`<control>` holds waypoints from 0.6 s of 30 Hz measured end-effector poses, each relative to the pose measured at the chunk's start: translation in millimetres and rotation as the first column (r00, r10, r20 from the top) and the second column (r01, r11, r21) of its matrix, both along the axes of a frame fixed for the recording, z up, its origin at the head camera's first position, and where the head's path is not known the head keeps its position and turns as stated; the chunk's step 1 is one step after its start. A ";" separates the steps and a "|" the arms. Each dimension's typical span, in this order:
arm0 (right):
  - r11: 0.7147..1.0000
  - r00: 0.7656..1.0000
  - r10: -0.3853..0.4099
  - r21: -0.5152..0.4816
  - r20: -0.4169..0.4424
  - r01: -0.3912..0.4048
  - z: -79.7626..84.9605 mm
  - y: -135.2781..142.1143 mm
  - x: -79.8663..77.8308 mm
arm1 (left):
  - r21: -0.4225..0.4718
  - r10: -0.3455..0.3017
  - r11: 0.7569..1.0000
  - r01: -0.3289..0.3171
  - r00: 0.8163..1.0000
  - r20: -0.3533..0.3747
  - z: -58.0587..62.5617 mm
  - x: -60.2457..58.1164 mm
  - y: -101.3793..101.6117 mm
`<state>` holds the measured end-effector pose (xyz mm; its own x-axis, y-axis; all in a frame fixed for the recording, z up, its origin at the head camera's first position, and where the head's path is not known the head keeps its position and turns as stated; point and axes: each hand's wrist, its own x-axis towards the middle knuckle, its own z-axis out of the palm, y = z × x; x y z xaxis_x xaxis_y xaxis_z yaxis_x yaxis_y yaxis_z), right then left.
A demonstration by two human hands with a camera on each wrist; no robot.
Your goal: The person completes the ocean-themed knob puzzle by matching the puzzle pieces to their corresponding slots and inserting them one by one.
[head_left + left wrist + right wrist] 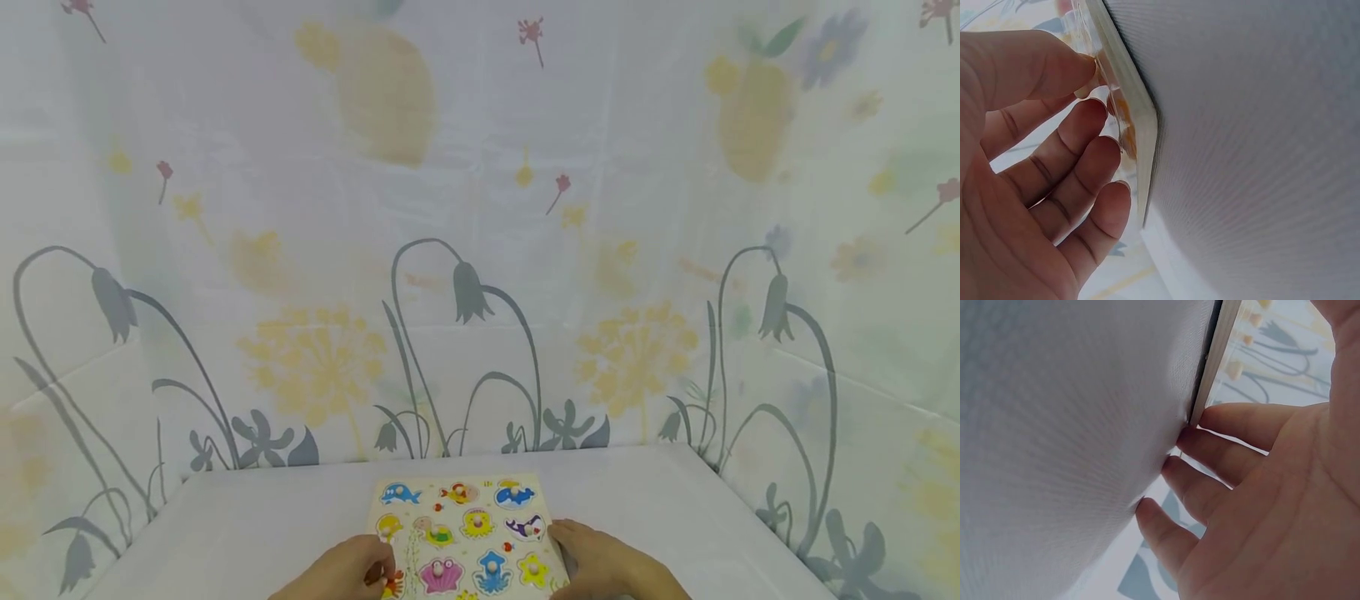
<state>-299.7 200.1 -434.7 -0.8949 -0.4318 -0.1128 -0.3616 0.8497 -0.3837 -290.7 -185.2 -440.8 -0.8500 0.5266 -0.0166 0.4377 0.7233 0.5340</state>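
A pale wooden peg puzzle board (423, 483) with sea-animal pieces lies at the front of the table. My left hand (348, 568) is at its lower left corner, pinching the knob of a red-orange crab piece (393, 586) between thumb and index finger. In the left wrist view the other fingers of this hand (1041, 150) are loosely bent beside the board's edge (1146, 128). My right hand (603, 562) rests at the board's right side. Its extended fingertips (1213, 419) touch the board's edge (1215, 362) and the white tabletop in the right wrist view.
Other knobbed pieces sit on the board, among them a pink shell (441, 577), a blue squid (492, 575), a yellow starfish (534, 571) and an orca (527, 528). The white table (285, 508) is bordered at the back and sides by a flower-printed curtain (480, 375).
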 end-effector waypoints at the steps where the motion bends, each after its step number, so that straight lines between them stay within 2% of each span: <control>1: 1.000 1.000 0.004 0.005 -0.005 -0.004 0.2 0.1 0.1 | 0.000 0.007 1.000 -0.007 1.000 0.005 0.1 0.1 0.3; 6: 0.999 0.999 0.025 0.026 -0.025 -0.024 3.2 1.8 -0.8 | 0.005 0.007 1.000 -0.007 1.000 -0.014 4.1 0.7 1.7; 12: 0.999 0.999 0.042 -0.006 -0.005 -0.042 1.4 6.6 -4.7 | 0.006 0.020 1.000 -0.020 1.000 0.006 6.2 2.6 -0.5; 16: 0.998 0.999 -0.023 -0.060 0.047 0.026 -0.2 6.1 -5.0 | -0.009 0.029 1.000 -0.029 0.999 -0.022 5.2 3.9 -7.2; 18: 0.997 0.999 -0.038 -0.066 0.032 0.040 1.2 7.0 -4.9 | -0.020 0.049 0.999 -0.049 0.998 -0.033 6.1 5.3 -11.6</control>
